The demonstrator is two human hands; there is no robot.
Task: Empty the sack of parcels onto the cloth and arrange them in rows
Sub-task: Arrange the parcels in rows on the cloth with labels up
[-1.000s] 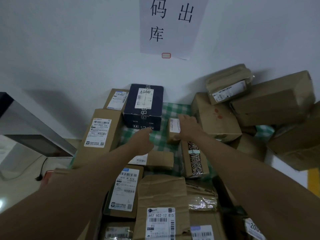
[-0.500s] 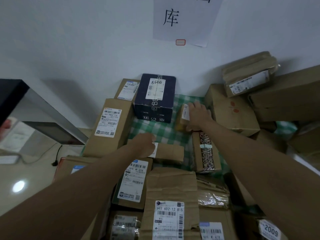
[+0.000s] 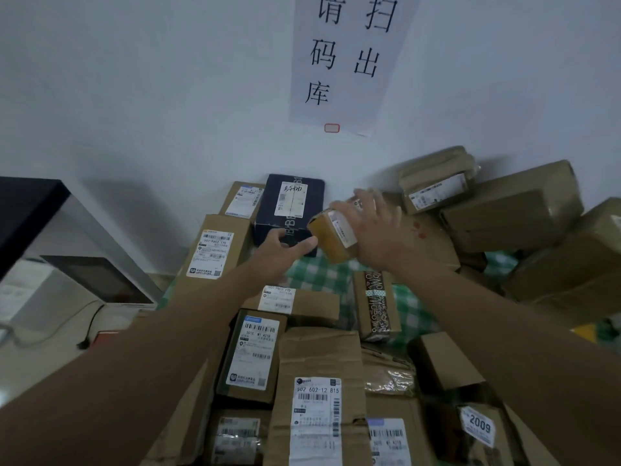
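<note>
My right hand (image 3: 376,230) grips a small brown taped parcel (image 3: 331,235) with a white label, lifted and tilted above the green checked cloth (image 3: 316,274). My left hand (image 3: 282,248) reaches out beside it, fingers spread, its fingertips close to the parcel's lower left corner and in front of the dark blue box (image 3: 290,210). Several cardboard parcels lie on the cloth: a tall labelled box (image 3: 215,252) at left, a flat one (image 3: 299,302) in the middle, a patterned-tape box (image 3: 376,304), and larger labelled boxes (image 3: 316,391) near me.
A heap of brown parcels (image 3: 510,216) is piled at right against the white wall. A paper notice (image 3: 346,58) hangs on the wall. At left stands a dark-topped counter (image 3: 30,203) with a screen (image 3: 97,280) and a cable on the floor.
My right hand has lifted the small parcel off the cloth and tilted it. My left hand has moved from the flat middle box up towards the parcel. The camera has tipped upward.
</note>
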